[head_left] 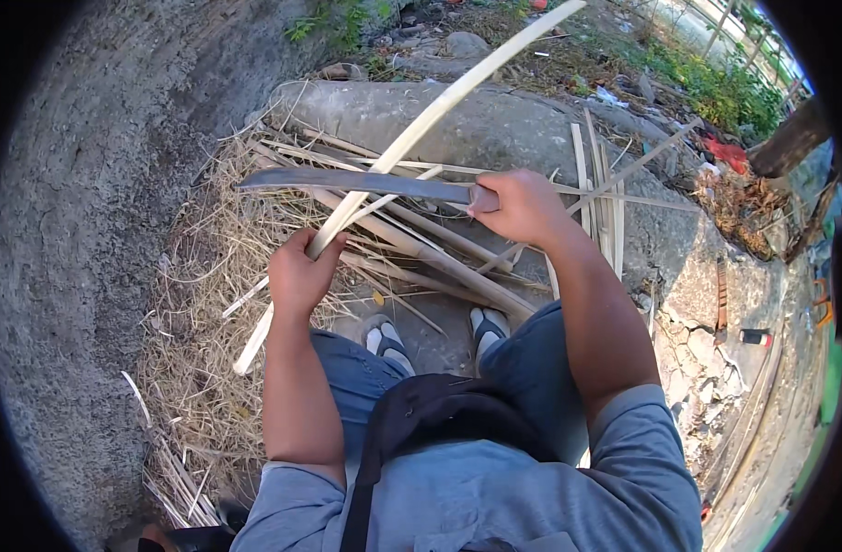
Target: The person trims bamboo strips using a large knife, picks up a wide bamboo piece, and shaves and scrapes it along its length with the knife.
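Far left of the knife [412, 187], landmark for all places: rough grey concrete [90, 239]. Next, left of the knife and below its tip: straw heap [209, 322], loose, pale and tangled.

Just below the blade: left hand [297, 274], in narrow grip around long pale strip [458, 95], thumb and fingers against opposite edges. Strip position: inclined, from below left of the knife to well beyond it at upper right, with slight curve toward the upper end. Blade position: crosswise over the strip, just past the left hand, tip to the left; contact between edge and strip not determinable. Directly under the blade, beside the strip: thin sliver [373, 210].

Beneath and below the knife: brown poles [430, 253], crossed in a loose pile. Farther below the knife: two sandalled feet [386, 339], set apart. Beyond the knife: grey stone slab [517, 124].

At the right end of the knife: right hand [524, 210], closed around the handle. Right of the knife: bundle of narrow sticks [597, 198], some crossed. Farther right of the knife, slightly above its level: red scrap [726, 155]. Far right of the knife, lower: narrow brown tool [721, 294], kind unclear; near it, small black-and-red object [756, 338].
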{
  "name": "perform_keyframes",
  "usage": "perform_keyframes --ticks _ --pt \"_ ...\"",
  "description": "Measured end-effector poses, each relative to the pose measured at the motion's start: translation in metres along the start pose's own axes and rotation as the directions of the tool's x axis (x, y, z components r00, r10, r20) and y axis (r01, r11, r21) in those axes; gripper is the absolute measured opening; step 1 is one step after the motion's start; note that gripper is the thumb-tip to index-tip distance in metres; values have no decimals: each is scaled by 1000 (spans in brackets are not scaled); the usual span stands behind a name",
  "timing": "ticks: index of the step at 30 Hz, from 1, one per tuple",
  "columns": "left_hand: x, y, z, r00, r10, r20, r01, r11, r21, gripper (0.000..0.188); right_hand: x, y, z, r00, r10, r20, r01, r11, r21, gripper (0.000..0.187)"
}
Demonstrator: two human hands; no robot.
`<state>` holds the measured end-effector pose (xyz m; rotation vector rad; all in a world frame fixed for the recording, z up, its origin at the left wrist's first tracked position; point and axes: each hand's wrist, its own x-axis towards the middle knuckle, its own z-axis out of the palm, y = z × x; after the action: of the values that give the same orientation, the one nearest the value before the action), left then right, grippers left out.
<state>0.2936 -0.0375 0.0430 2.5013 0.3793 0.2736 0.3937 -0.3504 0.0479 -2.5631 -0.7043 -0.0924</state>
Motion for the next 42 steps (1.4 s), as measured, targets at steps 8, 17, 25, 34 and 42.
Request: perform_keyframes --ticks 8,17,25,34,42 --pt "-3 6 6 1000 8 13 -8 1000 2 39 -1 -3 3 997 77 -3 -77 997 16 30" --pt "-1 -1 8 994 65 -86 -56 993 102 38 0 -3 2 1000 15 8 -15 1000 3 28" --pt "-2 7 15 994 69 -80 -59 991 117 39 2 22 23 998 -8 -61 8 1000 5 30" --pt "-1 3 12 997 65 -33 -58 983 177 41 4 6 7 999 -34 21 35 998 -49 32" --pt "2 4 11 997 -73 -40 74 997 19 38 2 18 2 995 38 -88 -29 994 105 31"
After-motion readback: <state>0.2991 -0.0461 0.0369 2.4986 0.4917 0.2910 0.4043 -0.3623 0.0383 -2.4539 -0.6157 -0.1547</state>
